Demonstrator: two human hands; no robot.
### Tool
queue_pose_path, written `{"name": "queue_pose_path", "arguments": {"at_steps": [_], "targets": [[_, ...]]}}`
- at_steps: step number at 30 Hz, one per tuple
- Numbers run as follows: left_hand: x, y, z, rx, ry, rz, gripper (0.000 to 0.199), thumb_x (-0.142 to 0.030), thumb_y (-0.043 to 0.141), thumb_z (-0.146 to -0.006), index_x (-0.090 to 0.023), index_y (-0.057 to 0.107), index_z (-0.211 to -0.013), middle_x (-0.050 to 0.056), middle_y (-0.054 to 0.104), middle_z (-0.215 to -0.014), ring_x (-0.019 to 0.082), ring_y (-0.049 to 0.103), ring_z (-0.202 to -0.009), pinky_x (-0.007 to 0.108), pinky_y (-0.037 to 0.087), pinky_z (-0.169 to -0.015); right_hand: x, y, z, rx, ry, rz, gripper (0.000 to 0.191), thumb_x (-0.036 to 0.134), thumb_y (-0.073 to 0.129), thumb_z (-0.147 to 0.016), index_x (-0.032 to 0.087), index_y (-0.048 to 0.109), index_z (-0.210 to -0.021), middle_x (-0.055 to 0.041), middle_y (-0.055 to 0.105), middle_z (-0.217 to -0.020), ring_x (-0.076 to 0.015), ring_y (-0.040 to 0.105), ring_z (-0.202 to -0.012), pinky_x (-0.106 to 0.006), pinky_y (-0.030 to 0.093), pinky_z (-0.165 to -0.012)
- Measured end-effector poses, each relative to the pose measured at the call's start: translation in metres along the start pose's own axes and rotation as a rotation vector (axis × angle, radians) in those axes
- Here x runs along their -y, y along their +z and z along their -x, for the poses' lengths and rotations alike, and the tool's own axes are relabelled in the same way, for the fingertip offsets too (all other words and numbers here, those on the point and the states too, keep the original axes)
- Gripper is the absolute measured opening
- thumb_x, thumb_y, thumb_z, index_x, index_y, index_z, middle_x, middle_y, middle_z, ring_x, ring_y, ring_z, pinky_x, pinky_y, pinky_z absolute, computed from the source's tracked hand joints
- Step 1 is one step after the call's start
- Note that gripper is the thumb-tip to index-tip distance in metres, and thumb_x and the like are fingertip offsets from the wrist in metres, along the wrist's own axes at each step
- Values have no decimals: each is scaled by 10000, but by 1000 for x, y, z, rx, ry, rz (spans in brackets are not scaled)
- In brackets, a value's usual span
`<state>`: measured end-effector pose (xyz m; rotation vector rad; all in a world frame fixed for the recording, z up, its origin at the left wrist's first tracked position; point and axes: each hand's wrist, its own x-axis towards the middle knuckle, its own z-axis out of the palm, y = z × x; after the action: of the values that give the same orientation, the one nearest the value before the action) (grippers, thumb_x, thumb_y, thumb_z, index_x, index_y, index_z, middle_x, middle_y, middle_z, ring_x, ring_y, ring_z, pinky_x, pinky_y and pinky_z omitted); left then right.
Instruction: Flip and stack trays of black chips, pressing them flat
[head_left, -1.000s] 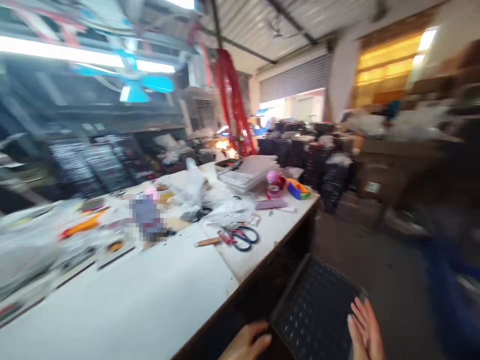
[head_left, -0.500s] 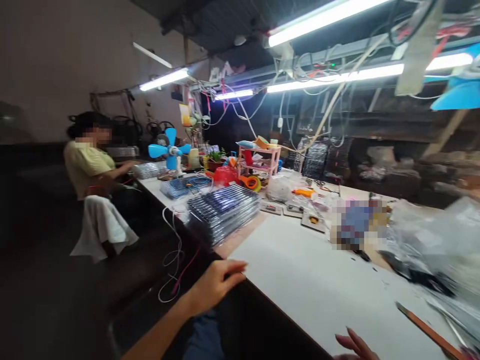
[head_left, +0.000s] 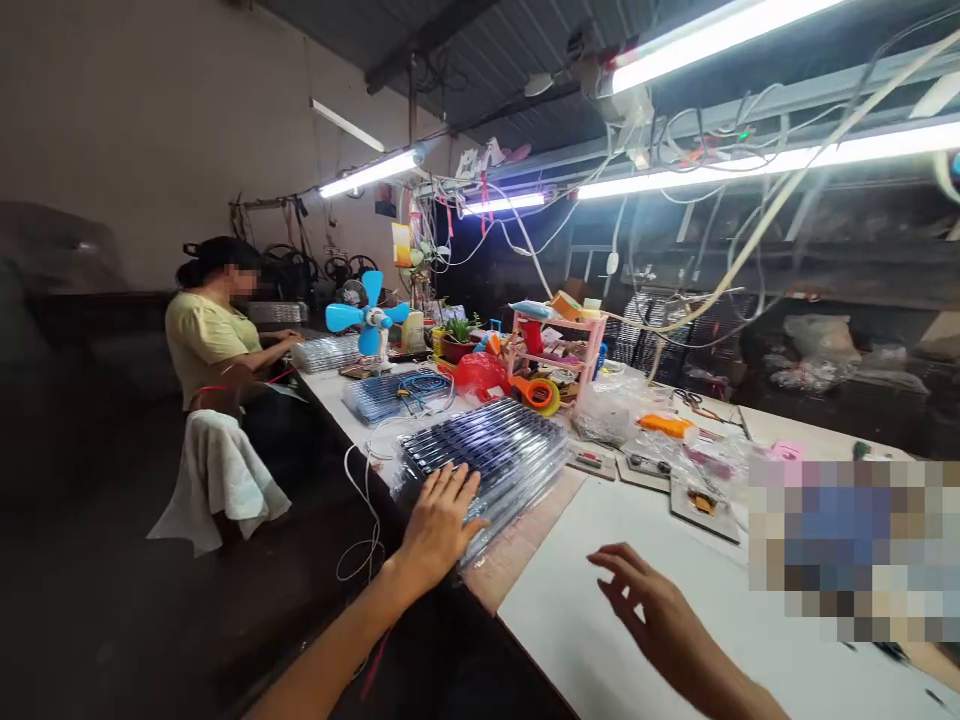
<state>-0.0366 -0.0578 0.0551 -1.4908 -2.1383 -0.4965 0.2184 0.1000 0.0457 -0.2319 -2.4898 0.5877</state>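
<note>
My left hand [head_left: 442,520] rests on the near corner of a stack of dark, shiny tubes in clear plastic wrap [head_left: 487,450], its fingers stretched out and slightly spread. Over the white board [head_left: 570,570] hovers my right hand [head_left: 645,605], fingers curved and apart, holding nothing. The wrapped stack lies at the left edge of the table, just beyond the board. Small square plates, one with a gold-coloured piece [head_left: 703,502], lie to the right of the stack.
A blue fan [head_left: 369,315], a second wrapped bundle [head_left: 397,395], a red bag [head_left: 481,376] and a pink rack [head_left: 559,350] stand farther back. White cables [head_left: 360,480] hang off the table's left edge. At the far left a person [head_left: 217,330] sits working.
My left hand has moved forward from the board's edge onto the wrapped stack. My right hand has come up over the board. The view has turned left.
</note>
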Motion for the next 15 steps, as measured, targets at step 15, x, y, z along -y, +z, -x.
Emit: {"name": "queue_pose_path", "arguments": {"at_steps": [15], "targets": [[49,-62,41,13,-446,607,356,-395,675,-769,-253,654,-1095,54,538,-1322,270,398,-1295,466,255,-1105,-135,42,-176,-271,213,119,666,673,319,-756,152,716,-879,-135,693,-874,-289,655,-746,-405,531,-672]]}}
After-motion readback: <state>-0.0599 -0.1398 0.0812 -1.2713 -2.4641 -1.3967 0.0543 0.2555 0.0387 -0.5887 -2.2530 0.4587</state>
